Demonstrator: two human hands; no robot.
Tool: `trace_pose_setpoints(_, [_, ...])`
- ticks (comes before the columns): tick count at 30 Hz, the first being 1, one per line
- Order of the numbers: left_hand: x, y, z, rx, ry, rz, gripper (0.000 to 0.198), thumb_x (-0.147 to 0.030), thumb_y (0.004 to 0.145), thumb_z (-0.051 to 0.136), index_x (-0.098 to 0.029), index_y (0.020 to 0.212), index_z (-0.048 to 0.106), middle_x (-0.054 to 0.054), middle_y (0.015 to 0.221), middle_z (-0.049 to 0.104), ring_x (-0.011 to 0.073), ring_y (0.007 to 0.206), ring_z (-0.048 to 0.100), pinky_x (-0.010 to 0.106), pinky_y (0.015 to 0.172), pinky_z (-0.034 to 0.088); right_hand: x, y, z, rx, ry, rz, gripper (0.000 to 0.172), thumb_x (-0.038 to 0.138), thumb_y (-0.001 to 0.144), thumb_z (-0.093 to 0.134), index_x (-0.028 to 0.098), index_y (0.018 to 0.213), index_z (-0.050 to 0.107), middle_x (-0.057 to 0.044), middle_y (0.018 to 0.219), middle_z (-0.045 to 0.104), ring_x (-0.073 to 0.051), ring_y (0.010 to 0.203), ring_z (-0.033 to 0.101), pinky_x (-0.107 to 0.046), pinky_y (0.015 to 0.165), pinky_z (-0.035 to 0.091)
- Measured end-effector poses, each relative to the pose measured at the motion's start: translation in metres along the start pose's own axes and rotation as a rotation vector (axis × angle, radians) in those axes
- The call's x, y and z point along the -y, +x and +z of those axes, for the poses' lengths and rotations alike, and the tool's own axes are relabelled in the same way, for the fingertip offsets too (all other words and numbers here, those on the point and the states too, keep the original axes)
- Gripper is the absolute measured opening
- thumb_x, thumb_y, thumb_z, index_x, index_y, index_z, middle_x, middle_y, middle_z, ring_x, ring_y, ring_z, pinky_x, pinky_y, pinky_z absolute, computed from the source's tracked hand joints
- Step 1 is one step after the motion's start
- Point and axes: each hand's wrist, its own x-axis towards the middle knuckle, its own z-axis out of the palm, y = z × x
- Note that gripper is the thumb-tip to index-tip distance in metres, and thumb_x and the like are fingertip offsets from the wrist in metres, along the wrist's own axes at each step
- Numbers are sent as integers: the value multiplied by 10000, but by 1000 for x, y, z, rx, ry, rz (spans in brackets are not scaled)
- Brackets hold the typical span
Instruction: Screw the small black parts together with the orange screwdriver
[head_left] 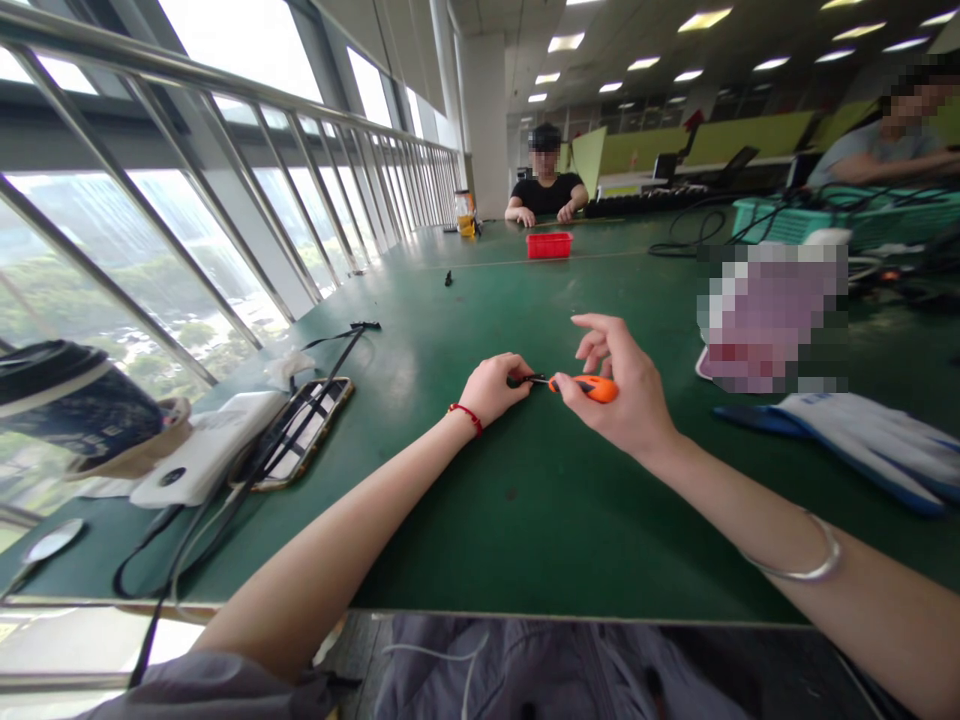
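Observation:
Low over the green table point(450, 520), my left hand point(493, 388) pinches a small black part point(534, 378) between thumb and fingers. A screwdriver point(592, 387) with an orange and black handle lies nearly level in my right hand point(626, 395). My right thumb presses on the handle, while the index finger is raised away from it. The screwdriver's short shaft points left and its tip meets the black part. Most of that part is hidden by my left fingers, so its exact kind does not show.
A red basket point(549, 245) and a small black piece point(448, 278) lie farther back. At left are a phone point(311, 430), a white power bank point(214, 450), cables and a cup point(75, 400). Gloves point(862, 430) rest at right, near a teal basket point(870, 220). Two people sit beyond.

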Motion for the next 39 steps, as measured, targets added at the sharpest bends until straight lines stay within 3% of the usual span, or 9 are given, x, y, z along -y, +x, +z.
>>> trace_pose_setpoints(7, [0, 0, 0, -20, 3, 15, 66, -172, 707, 587, -158, 738, 644, 5, 742, 641, 126, 704, 577, 234, 665, 460, 8, -1, -3, 154, -16, 112, 212, 398, 796, 509, 211, 811, 608, 36, 502, 498, -128, 472, 493, -250, 509, 368])
trace_pose_setpoints(13, [1, 1, 1, -8, 6, 3, 63, -159, 695, 598, -160, 739, 644, 4, 752, 649, 128, 711, 582, 234, 669, 468, 1, -1, 0, -20, 25, -37, 419, 265, 707, 561, 208, 1119, 509, -38, 890, 600, -157, 689, 560, -280, 623, 461])
trace_pose_setpoints(16, [0, 0, 0, 0, -4, 4, 89, -159, 702, 591, -164, 764, 654, 5, 766, 654, 130, 723, 588, 238, 683, 475, 0, 0, -1, 24, 31, -8, 466, 315, 702, 581, 207, 1145, 487, -2, 774, 573, -152, 636, 546, -267, 570, 444])
trace_pose_setpoints(20, [-2, 0, -1, -5, 0, 1, 82, -161, 704, 588, -165, 755, 652, 6, 761, 652, 132, 724, 590, 237, 680, 472, 5, -1, -3, 154, -7, 104, 209, 395, 773, 528, 212, 846, 599, 44, 506, 500, -125, 464, 476, -249, 497, 361])
trace_pose_setpoints(23, [-1, 0, 0, -8, -5, 9, 66, -163, 707, 584, -161, 736, 643, 6, 749, 647, 134, 724, 589, 238, 677, 466, 7, -2, -2, 171, -18, 88, 222, 385, 802, 496, 212, 713, 603, 20, 533, 552, -128, 485, 505, -250, 515, 365])
trace_pose_setpoints(27, [1, 0, 1, -9, -11, 16, 68, -169, 707, 584, -159, 743, 642, 8, 758, 645, 132, 717, 582, 239, 677, 464, 4, -3, -1, 93, -10, 39, 192, 334, 785, 515, 209, 897, 608, 15, 604, 576, -135, 518, 518, -253, 532, 394])
trace_pose_setpoints(31, [2, 0, 1, -7, -12, 17, 67, -173, 704, 589, -159, 742, 643, 10, 761, 644, 132, 715, 579, 239, 672, 463, 1, -1, -1, -2, 14, 16, 445, 313, 721, 569, 189, 1144, 504, -45, 916, 622, -152, 669, 567, -264, 591, 440])
trace_pose_setpoints(36, [0, 0, 0, -3, -10, 13, 91, -155, 696, 590, -159, 764, 650, 8, 773, 648, 131, 729, 583, 236, 683, 467, 3, 0, -1, 227, -33, 126, 285, 391, 750, 546, 207, 965, 573, 32, 591, 545, -151, 545, 532, -256, 522, 368])
trace_pose_setpoints(39, [-1, 0, 0, -10, 4, 20, 64, -154, 691, 594, -155, 737, 639, 1, 747, 637, 127, 714, 577, 234, 672, 460, 5, -2, 0, 281, -22, 101, 184, 349, 775, 508, 217, 870, 595, 34, 564, 547, -139, 523, 521, -249, 527, 353])
